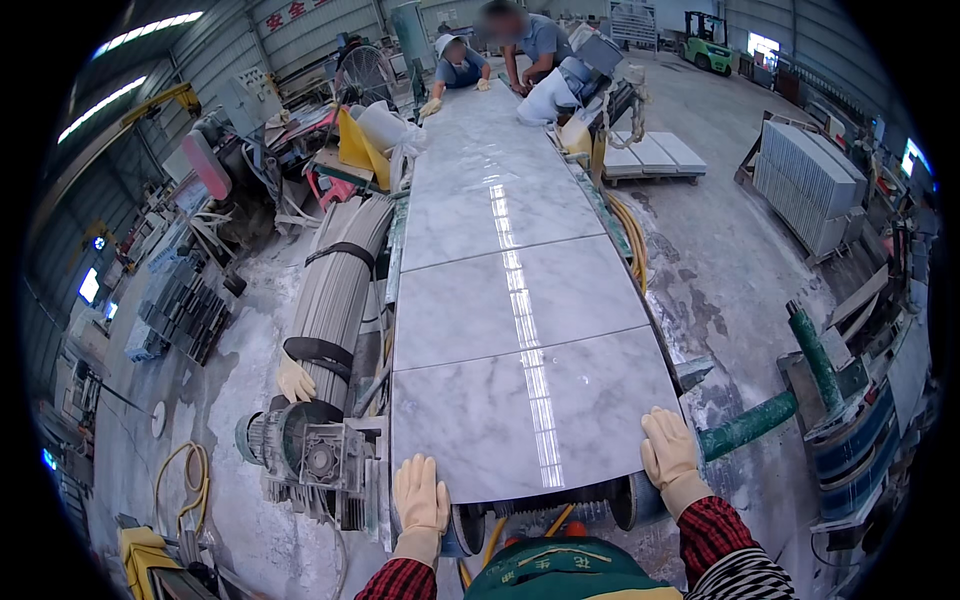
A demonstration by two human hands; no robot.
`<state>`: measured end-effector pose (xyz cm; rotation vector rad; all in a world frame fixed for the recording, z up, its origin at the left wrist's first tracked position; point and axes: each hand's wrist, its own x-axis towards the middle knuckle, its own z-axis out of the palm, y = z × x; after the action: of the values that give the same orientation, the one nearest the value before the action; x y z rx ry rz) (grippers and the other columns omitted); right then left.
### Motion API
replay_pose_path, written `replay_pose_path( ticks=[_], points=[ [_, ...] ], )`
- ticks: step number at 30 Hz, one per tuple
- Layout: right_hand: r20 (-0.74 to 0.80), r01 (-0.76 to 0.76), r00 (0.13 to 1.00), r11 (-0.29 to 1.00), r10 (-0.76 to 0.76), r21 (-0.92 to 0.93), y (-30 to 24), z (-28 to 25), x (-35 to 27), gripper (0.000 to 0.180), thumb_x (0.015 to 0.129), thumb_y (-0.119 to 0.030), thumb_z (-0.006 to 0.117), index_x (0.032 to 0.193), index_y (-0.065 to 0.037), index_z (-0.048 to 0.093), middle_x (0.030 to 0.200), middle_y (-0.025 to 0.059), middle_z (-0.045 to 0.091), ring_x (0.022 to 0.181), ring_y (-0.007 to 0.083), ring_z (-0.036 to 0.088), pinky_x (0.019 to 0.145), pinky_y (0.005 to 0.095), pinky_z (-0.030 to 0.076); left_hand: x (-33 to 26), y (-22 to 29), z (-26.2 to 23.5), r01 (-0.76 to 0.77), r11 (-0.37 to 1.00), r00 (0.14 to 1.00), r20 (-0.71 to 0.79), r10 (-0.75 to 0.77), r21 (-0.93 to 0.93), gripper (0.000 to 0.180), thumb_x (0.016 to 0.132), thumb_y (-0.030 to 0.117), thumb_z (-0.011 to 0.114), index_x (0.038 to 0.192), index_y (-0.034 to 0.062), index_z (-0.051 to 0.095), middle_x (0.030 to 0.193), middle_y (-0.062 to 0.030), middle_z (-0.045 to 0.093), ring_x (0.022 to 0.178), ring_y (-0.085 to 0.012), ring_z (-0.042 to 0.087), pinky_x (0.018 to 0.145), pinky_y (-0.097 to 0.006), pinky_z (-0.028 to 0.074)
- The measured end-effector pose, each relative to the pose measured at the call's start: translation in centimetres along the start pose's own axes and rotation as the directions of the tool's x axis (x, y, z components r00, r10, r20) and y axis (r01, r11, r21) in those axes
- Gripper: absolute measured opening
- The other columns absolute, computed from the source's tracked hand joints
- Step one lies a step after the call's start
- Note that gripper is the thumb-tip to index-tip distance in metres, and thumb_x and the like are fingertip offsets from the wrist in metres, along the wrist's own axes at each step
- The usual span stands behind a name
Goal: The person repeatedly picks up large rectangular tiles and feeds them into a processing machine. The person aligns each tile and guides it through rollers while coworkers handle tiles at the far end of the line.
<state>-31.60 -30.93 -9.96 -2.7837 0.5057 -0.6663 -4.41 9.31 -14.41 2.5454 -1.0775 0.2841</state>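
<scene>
A polished grey-white marble slab (530,410) lies nearest me on a long conveyor line, with two more slabs (515,300) (495,200) ahead of it. My left hand (420,495), in a pale work glove, rests flat on the slab's near left corner. My right hand (668,450), gloved the same, presses on the slab's near right edge. Both hands touch the stone with fingers spread and grip nothing.
An electric motor (295,450) and a bundle of grey strips (335,290) with a loose glove (295,380) stand left of the line. A green pipe (760,420) juts out at right. Two people (500,55) work at the far end. Stacked tiles (810,185) sit right.
</scene>
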Motion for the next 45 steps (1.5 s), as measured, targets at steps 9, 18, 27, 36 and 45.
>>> replay_pose_path(
  ticks=[9,18,27,36,45],
  points=[
    [-0.027,0.019,0.999,1.000,-0.019,-0.016,0.1,0.2,-0.6,0.035,0.087,-0.015,0.062,0.119,-0.001,0.062,0.121,0.0246,0.065,0.112,0.0449,0.060,0.103,0.0531,0.047,-0.4,0.0,0.3,-0.023,1.000,0.999,-0.046,0.024,0.020,0.051,0.097,0.024,0.063,0.143,0.0006,0.061,0.149,-0.0256,0.057,0.140,-0.0486,0.049,0.120,-0.059,0.033],
    [-0.098,0.067,0.993,0.997,-0.070,-0.030,-0.3,0.1,-0.7,0.034,0.084,-0.012,0.060,0.115,0.001,0.060,0.117,0.0265,0.064,0.105,0.0459,0.059,0.097,0.0526,0.048,-0.8,0.0,0.3,-0.046,0.999,0.997,-0.065,0.047,0.019,0.051,0.097,0.024,0.062,0.143,0.0002,0.061,0.149,-0.0257,0.057,0.139,-0.0487,0.049,0.120,-0.060,0.034],
    [-0.110,0.059,0.992,0.998,-0.061,-0.022,-0.8,-0.5,-0.9,0.033,0.084,-0.012,0.061,0.115,0.000,0.061,0.118,0.0258,0.064,0.105,0.0456,0.060,0.098,0.0528,0.048,-1.5,-0.2,0.6,-0.038,0.999,0.998,-0.044,0.040,0.037,0.052,0.100,0.026,0.060,0.146,0.0013,0.059,0.152,-0.0248,0.055,0.142,-0.0477,0.047,0.121,-0.060,0.032],
    [-0.130,0.063,0.989,0.997,-0.068,-0.046,-0.2,0.1,-2.0,0.035,0.084,-0.013,0.064,0.116,0.000,0.063,0.121,0.0248,0.065,0.110,0.0446,0.061,0.100,0.0523,0.049,-1.7,-0.4,0.4,-0.031,0.997,0.997,0.076,0.026,0.071,0.057,0.103,0.030,0.054,0.155,0.0043,0.051,0.160,-0.0251,0.047,0.148,-0.0479,0.041,0.126,-0.058,0.027],
    [-0.188,0.074,0.979,0.995,-0.084,-0.062,0.0,0.7,-2.8,0.037,0.086,-0.013,0.066,0.121,-0.003,0.065,0.127,0.0239,0.067,0.115,0.0437,0.062,0.103,0.0529,0.049,0.6,3.0,-0.6,0.069,0.996,0.975,0.207,-0.077,0.049,0.060,0.100,0.031,0.062,0.154,0.0080,0.050,0.159,-0.0267,0.044,0.146,-0.0501,0.037,0.123,-0.059,0.027]
  ],
)
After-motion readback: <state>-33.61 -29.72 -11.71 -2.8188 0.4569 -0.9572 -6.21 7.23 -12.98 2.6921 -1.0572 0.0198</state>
